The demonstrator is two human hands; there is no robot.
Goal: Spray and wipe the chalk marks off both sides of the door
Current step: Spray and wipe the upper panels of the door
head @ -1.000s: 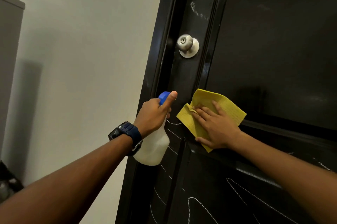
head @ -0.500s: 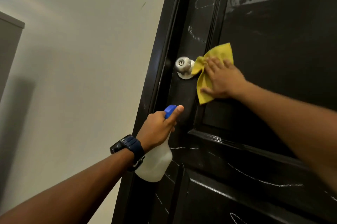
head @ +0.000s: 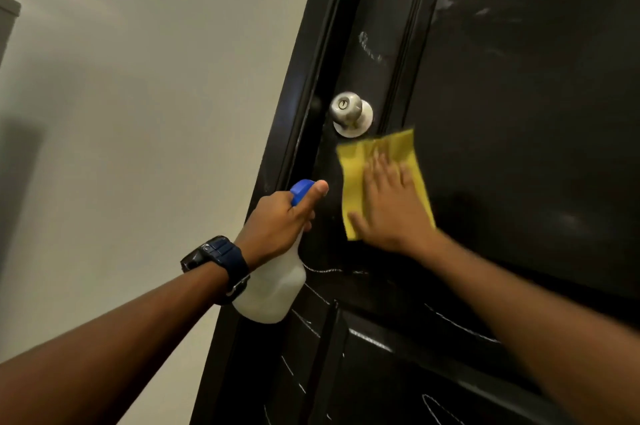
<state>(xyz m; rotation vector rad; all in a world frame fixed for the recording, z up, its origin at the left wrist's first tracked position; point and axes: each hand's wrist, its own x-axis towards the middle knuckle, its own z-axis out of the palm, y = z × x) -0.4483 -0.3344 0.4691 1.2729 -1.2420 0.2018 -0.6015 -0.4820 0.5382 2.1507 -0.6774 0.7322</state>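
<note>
Half a second earlier the right hand [head: 391,210] had pressed the yellow cloth [head: 356,189] against the door [head: 519,113] beside and above the door knob [head: 349,113], part of the cloth draped against the knob itself. By this moment the hand and cloth had slid down to sit just below and to the right of the knob, the cloth's top edge close under the knob's plate. A second earlier they had been lower still, under the knob on the panel's lower rail. The left hand [head: 280,220] had kept much the same pose throughout.

The right grip was spread flat, fingers straight and blurred with motion, palm holding the cloth to the black surface. The left grip was wrapped round the neck of the white spray bottle [head: 273,289], thumb laid along its blue head [head: 300,189], the bottle hanging near the door's edge. A dark wristwatch [head: 218,258] sat on the left wrist.

The door was glossy black and panelled. Chalk marks [head: 372,50] stood faint on the stile above the knob, and brighter lines crossed the lower rail and bottom panels. The upper panel showed a wet, streaky sheen near the top. A pale wall [head: 138,113] lay to the left.

No writing or brand could be read anywhere.
</note>
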